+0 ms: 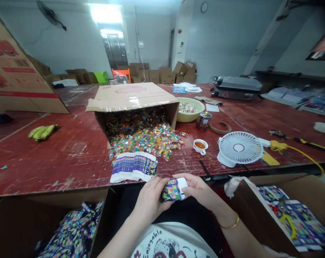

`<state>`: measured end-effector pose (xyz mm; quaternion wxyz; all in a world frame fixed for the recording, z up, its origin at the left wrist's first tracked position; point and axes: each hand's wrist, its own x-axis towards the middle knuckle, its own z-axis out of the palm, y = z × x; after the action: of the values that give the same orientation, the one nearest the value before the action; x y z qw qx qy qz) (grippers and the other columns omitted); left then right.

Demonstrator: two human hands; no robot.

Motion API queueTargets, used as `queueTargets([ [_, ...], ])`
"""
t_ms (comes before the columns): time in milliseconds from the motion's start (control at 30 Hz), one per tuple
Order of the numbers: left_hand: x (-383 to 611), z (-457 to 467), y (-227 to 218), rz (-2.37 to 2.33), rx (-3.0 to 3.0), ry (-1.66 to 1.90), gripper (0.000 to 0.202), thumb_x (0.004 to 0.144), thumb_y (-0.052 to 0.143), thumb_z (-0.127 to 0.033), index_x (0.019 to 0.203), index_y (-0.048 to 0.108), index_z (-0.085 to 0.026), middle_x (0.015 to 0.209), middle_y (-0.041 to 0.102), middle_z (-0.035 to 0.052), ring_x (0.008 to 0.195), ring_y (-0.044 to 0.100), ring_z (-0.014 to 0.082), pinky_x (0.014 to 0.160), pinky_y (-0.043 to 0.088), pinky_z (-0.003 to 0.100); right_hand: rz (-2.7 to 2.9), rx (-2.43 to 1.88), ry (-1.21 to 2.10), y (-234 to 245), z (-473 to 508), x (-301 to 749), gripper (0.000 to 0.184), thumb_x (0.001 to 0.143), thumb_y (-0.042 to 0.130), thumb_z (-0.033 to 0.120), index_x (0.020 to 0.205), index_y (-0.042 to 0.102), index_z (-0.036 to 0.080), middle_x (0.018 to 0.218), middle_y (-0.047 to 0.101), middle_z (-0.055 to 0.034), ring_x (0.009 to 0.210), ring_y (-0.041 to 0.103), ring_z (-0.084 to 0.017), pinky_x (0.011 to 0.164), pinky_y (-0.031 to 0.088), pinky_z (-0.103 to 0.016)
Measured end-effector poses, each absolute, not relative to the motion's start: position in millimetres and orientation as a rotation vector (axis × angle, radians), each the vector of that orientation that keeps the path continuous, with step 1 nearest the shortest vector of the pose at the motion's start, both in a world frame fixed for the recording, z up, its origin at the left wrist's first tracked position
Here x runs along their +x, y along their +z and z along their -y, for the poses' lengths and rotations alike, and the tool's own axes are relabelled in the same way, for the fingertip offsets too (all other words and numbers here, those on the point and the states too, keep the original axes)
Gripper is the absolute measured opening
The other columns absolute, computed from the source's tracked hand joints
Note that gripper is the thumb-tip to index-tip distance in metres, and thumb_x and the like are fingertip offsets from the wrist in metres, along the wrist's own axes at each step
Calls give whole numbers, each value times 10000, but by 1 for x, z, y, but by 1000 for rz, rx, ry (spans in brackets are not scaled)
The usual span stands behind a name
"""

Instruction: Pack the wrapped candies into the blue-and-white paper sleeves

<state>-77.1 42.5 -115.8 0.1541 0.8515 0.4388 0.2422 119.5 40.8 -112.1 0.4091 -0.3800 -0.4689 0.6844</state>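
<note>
Between my two hands is a small printed candy box point(173, 190), purple and multicoloured with a white flap at its right end. My left hand point(151, 196) wraps its left side. The fingers of my right hand point(196, 188) pinch the white flap end. Just beyond, at the table's front edge, lies a fanned row of flat printed boxes point(134, 165). Behind that row, wrapped colourful candies point(151, 139) spill from a large cardboard carton point(127, 95) tipped on its side. Whether candy is inside the held box cannot be seen.
A carton point(103, 215) of printed packs stands low at left; another point(240, 204) at right holds flat boxes and yellow-handled scissors point(288, 224). On the red table point(79, 157) are a white fan point(239, 147), a cup of tea point(200, 146), a candy basin point(190, 114) and bananas point(43, 132).
</note>
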Motion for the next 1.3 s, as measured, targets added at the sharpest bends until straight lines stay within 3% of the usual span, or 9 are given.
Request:
queueTargets([
  [300,-81,-38,-108,-1118,2385,677,429,729,698,-315,1126,568,-217,1034,657,71,939,613,239,844,495,377,1484,-1121,1429,-108,-44,125,81,718,685,205,769,676,143,609,637,8,509,543,-107,484,413,-212],
  [400,-80,-36,-115,-1266,2134,708,185,774,652,-341,902,665,-207,833,693,37,747,634,206,682,498,309,1519,-1117,1334,-106,-43,123,88,734,685,223,790,686,154,681,667,-17,592,593,-136,548,460,-235],
  [533,-74,-36,-122,-1263,1525,790,327,658,734,-471,739,667,-161,607,653,12,520,572,156,499,451,250,1357,-984,1381,-105,-44,121,235,728,726,301,923,680,177,846,690,-47,764,639,-178,689,505,-284],
  [633,-66,-34,-122,-1204,1370,872,406,661,723,-486,878,640,-153,681,678,29,554,601,170,502,477,252,1267,-937,1426,-111,-43,112,215,733,727,354,811,690,158,686,656,-29,623,597,-153,602,481,-271],
  [700,-63,-30,-122,-1259,1573,942,471,715,689,-447,1087,568,-186,891,698,59,745,650,216,657,523,304,1111,-940,1445,-115,-42,104,252,751,706,402,739,670,153,576,603,-8,536,543,-135,541,448,-260],
  [767,-60,-26,-124,-1343,1885,979,595,760,655,-394,1276,413,-223,1080,653,92,915,635,261,797,511,381,938,-903,1514,-118,-42,97,294,752,693,445,712,646,157,535,557,6,497,495,-126,500,418,-252],
  [933,-58,-19,-134,-1303,2311,1111,764,839,540,-279,1415,45,-191,1250,528,190,1009,612,280,812,520,399,765,-796,1630,-115,-40,90,227,710,698,386,760,639,173,624,560,-6,563,464,-139,486,355,-235],
  [1100,-60,-18,-139,-1178,2297,1193,677,791,517,-194,1357,146,-227,1209,535,148,943,638,234,765,537,347,672,-808,1656,-116,-37,86,135,655,659,256,768,644,183,681,587,-11,577,464,-141,465,320,-219],
  [1300,-60,-24,-144,-1261,2134,1030,678,782,534,-223,1351,165,-239,1059,624,93,832,663,223,698,535,325,673,-904,1612,-125,-39,79,200,677,687,340,829,666,211,726,619,-46,588,514,-183,456,375,-256],
])
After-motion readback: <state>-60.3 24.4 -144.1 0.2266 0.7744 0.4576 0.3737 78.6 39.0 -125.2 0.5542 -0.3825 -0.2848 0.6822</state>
